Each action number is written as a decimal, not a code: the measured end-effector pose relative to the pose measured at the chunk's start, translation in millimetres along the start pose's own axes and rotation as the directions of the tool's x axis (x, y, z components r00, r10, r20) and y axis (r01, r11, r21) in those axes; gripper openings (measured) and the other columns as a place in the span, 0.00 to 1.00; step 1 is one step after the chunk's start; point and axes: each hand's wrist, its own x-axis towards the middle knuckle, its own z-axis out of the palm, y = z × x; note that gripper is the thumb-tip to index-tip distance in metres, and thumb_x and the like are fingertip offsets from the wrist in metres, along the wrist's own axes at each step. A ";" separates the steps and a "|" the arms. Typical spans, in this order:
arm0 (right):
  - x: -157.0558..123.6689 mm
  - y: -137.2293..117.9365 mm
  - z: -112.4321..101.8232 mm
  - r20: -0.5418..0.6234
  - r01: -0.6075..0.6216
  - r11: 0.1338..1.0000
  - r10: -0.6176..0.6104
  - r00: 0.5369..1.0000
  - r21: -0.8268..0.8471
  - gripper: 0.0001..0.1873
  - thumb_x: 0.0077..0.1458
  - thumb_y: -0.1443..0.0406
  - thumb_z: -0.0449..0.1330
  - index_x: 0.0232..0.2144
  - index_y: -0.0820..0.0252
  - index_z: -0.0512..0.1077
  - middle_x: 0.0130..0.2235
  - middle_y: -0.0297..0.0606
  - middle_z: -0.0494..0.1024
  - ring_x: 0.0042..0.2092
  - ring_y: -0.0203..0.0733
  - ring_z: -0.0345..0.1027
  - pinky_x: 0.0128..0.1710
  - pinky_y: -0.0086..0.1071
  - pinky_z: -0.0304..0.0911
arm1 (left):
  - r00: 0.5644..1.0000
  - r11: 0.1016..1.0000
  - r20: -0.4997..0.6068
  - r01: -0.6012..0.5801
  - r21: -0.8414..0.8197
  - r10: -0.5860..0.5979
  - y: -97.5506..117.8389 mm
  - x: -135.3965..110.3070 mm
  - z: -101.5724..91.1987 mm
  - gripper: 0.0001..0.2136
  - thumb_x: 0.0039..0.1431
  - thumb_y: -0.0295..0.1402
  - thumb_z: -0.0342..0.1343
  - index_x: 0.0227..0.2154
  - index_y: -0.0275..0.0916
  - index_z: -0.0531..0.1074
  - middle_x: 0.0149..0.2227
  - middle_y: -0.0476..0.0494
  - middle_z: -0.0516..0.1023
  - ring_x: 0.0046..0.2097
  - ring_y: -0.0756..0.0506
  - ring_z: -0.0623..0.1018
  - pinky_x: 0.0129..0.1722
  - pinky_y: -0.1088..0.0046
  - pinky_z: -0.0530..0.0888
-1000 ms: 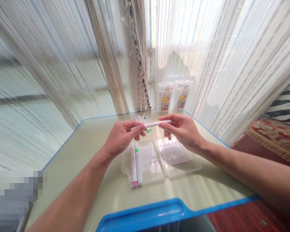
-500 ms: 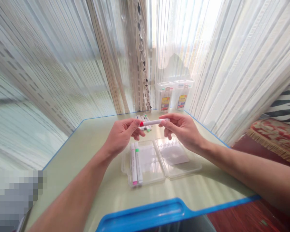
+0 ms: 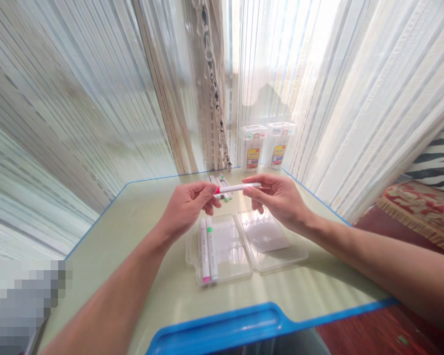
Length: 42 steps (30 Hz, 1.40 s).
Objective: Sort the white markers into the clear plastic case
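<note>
A white marker (image 3: 233,188) with a red end is held level above the table, one end in each hand. My left hand (image 3: 188,203) pinches the red end between thumb and fingers. At the white end, my right hand (image 3: 277,197) closes its thumb and fingertips on the marker. Below them an open clear plastic case (image 3: 231,268) lies flat, its two halves side by side. Two markers, one with a pink end (image 3: 204,251) and one with a green band (image 3: 212,251), lie along the left side of the case. A white sheet shows in the right half.
Several loose markers (image 3: 222,180) lie behind my hands, partly covered by them. Two clear cases with labels (image 3: 253,148) stand upright at the table's far edge, against string curtains (image 3: 192,88). The light green table (image 3: 140,207) has a blue rim and a blue tray-like recess (image 3: 222,325) at the front.
My right fingers have shifted slightly along the marker, so more of its white end shows. Both hands stay in nearly the same place. The hanging bead strand has swung a little left.
</note>
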 end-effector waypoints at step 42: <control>3.2 1.3 -2.1 -0.048 -0.036 0.995 0.031 0.998 -0.091 0.23 0.52 0.52 0.71 0.41 0.65 0.77 0.30 0.36 0.77 0.20 0.31 0.67 0.15 0.26 0.63 | 0.987 0.966 -0.157 -0.023 -0.258 -0.018 7.6 -1.0 -1.9 0.11 0.54 0.35 0.68 0.36 0.34 0.80 0.28 0.45 0.80 0.25 0.53 0.72 0.27 0.75 0.70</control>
